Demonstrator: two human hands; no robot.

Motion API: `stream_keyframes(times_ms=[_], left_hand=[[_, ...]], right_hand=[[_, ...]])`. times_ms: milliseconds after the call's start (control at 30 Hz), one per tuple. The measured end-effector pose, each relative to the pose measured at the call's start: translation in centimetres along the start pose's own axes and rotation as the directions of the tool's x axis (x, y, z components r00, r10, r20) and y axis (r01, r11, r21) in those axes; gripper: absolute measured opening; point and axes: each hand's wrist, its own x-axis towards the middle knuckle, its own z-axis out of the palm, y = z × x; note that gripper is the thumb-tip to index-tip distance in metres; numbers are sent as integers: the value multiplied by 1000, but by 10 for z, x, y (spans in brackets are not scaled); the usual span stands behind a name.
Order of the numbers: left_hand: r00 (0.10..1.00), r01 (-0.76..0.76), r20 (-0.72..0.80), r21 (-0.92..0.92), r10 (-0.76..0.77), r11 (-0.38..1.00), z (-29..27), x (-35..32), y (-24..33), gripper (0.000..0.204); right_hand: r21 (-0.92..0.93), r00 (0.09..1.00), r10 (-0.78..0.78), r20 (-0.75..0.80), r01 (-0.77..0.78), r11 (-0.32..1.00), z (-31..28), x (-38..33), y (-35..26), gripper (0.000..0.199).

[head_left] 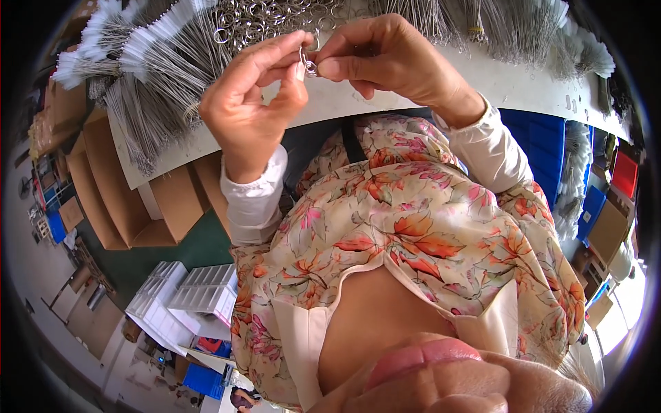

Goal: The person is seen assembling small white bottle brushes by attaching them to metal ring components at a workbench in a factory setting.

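Note:
Above the near edge of the white table, my two hands meet around small shiny metal rings. My left hand point(255, 100) pinches a metal split ring point(302, 55) between thumb and fingers. Thumb and forefinger of my right hand point(396, 62) close on a smaller metal loop point(312, 68) that touches this ring. Whether the two are linked is too small to tell. Just beyond my fingers lies a loose pile of metal rings point(268, 17) on the table.
Bundles of thin wires with white tips point(165, 62) cover the table's left, with more bundles point(509, 27) at the far right. Open cardboard boxes point(131, 186) stand below left, near white plastic drawers point(200, 292). Blue bins point(533, 144) are at the right, under the table point(330, 103).

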Motion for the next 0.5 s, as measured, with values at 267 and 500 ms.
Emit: stream_keyframes(times_ms=[267,500], left_hand=[[896,375,130,294,-425,879,-47,32,-34,29],[927,281,-92,814,-364,509,-99,57,-98,29]], right_hand=[[-783,800,-599,-37,350,515,20,10,82,12],[-932,745,-653,134,318,172,-6,25,79,13]])
